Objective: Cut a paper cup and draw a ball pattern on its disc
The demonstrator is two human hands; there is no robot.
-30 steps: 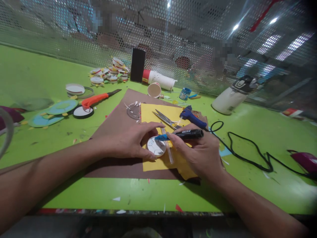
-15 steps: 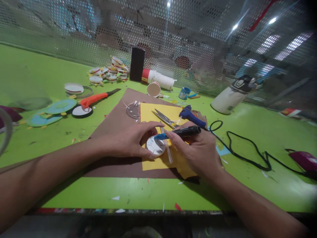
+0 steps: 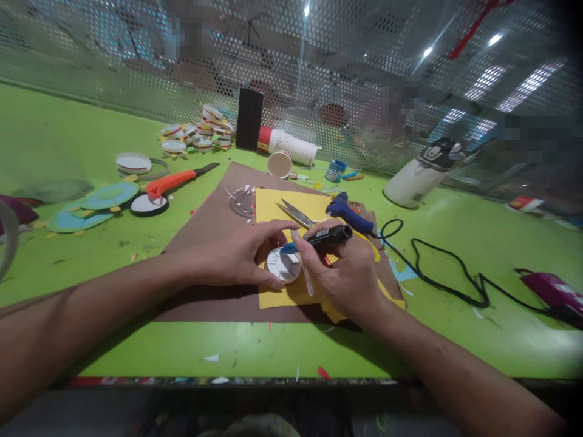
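Observation:
My left hand grips the edge of a small white disc between thumb and fingers. Dark lines like a football pattern and small dots mark the disc's face. A marker pen with a black barrel and a blue front end is held in my right hand, its tip at the disc's upper part. Beneath lie yellow sheets on a brown board. Just beyond my hands are scissors with their handles hidden, and a blue glue gun. A clear stick lies beside the disc.
An orange-handled knife and light-blue discs lie left. At the back are decorated rings, a phone, stacked paper cups and a paint jar. A bottle and black cable are right.
The marker's rear end has swung left and slightly down, with my right hand shifting along. My left hand keeps its hold on the disc. The whole view has shifted slightly.

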